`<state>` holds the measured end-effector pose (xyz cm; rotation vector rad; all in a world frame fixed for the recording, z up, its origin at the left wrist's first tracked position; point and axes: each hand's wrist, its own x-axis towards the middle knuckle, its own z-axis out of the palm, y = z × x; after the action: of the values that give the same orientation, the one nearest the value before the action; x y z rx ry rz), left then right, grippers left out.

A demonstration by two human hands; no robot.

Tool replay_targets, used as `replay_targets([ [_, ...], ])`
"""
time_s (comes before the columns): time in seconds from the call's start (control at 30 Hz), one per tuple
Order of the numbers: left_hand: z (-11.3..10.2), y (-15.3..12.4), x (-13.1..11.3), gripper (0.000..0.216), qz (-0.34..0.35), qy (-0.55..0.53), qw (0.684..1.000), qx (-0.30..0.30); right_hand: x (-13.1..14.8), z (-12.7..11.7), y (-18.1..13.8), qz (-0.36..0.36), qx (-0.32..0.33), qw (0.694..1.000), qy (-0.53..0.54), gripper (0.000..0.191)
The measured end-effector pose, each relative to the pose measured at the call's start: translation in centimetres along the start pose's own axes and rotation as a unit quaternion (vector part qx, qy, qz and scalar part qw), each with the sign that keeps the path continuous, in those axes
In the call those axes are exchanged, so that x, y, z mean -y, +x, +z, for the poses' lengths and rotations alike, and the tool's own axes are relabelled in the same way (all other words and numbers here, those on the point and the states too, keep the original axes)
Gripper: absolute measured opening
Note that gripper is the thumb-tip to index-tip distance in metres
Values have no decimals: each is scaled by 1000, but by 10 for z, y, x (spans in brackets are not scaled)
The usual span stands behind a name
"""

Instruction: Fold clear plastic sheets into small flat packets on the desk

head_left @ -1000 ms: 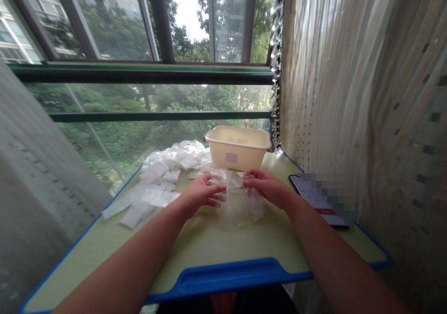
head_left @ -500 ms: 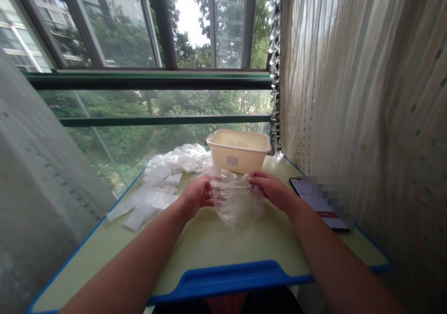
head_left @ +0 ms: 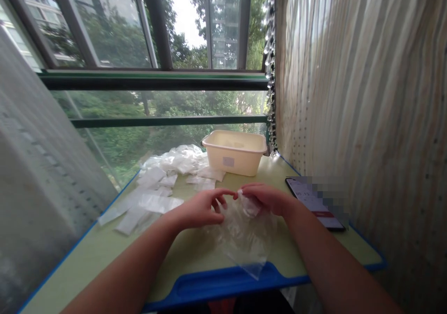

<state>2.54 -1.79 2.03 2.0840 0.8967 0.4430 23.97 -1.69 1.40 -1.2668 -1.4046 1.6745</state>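
Observation:
A clear plastic bag [head_left: 247, 239] hangs crumpled over the table, its lower corner reaching the blue front edge. My right hand [head_left: 263, 197] is closed on the gathered upper part of the bag. From the left, my left hand [head_left: 204, 207] reaches toward it with fingers curved and apart. Its index fingertip meets the bag's top beside my right fingers, while the thumb lies near the bag's left side. Beyond my hands stands a cream plastic basin [head_left: 237, 158] with a small label on its front. Little of its inside can be made out.
Several flattened clear and white bags [head_left: 174, 163] are heaped at the back left, some spreading forward. A phone [head_left: 314, 207] lies at the right edge of the pale green table [head_left: 139, 267]. A curtain [head_left: 349, 95] hangs on the right, and windows stand behind.
My left hand has let go of the bag's left side and spread its fingers. My right hand has bunched the bag's top, and the bag now hangs lower, toward me.

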Motion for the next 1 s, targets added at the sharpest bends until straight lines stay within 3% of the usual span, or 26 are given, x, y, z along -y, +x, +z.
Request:
replay_targets([
  [0.13,0,3,7,57,-40,22,999,5,-1,-1,3,1,8,999,31,24],
  [0.27,3,10,14,32,-42,55,997,-46,2,-6,9,-81,-78,992,53,31],
  [0.33,3,14,18,23,-64,31,994,-89,3,-10,10,-145,-159,976,-15,31],
  [0.43,-2,18,22,21,-158,-85,971,-155,3,-15,8,-214,-244,924,-202,35],
  [0.57,-10,20,22,20,-247,-168,937,-181,-3,-17,7,-181,-187,894,-366,48],
  [0.67,-13,17,20,38,-273,-120,939,-172,-9,-18,12,-148,-180,872,-431,36],
  [0.73,-14,14,17,54,-259,22,943,-210,-12,-20,16,-152,-179,862,-449,26],
  [0.83,-12,8,15,65,-155,223,926,-261,-14,-20,20,-161,-186,853,-460,26],
  [0.93,-8,7,17,70,-69,267,938,-209,-15,-20,21,-166,-190,840,-481,28],
  [1.0,-6,8,22,55,-56,280,943,-169,-15,-20,21,-169,-183,835,-490,22],
])
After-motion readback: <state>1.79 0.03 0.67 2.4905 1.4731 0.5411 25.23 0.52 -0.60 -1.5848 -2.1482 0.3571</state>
